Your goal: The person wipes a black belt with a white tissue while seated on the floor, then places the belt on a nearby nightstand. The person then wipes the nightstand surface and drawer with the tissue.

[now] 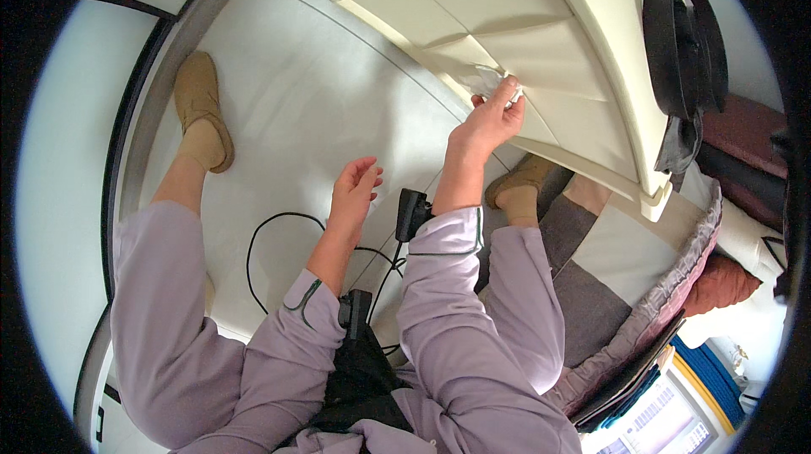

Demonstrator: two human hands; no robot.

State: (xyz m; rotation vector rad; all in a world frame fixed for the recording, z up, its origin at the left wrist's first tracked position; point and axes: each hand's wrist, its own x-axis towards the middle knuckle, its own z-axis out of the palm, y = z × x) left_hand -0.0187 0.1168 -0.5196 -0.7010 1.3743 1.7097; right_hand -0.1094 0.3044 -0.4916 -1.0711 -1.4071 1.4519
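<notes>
A cream panel (570,67) with stitched, padded-looking squares and a raised frame stands at the upper right. My right hand (491,115) pinches a crumpled white tissue or wipe (488,79) against its face, close to a point where the seams meet. Part of the wipe is hidden by my fingers. Over the tiled floor, left of the panel, my left hand (356,191) hangs with loosely bent fingers and holds nothing that I can see. Black devices (412,213) are worn at my forearms, near the rolled cuffs.
Black cable (250,264) loops across the pale floor tiles (285,105) between my legs. A coiled black strap (659,42) hangs at the panel's outer corner. A patchwork cover (621,251) lies at right, beside a lit screen (671,416). Dark-edged white panels (76,137) stand at left.
</notes>
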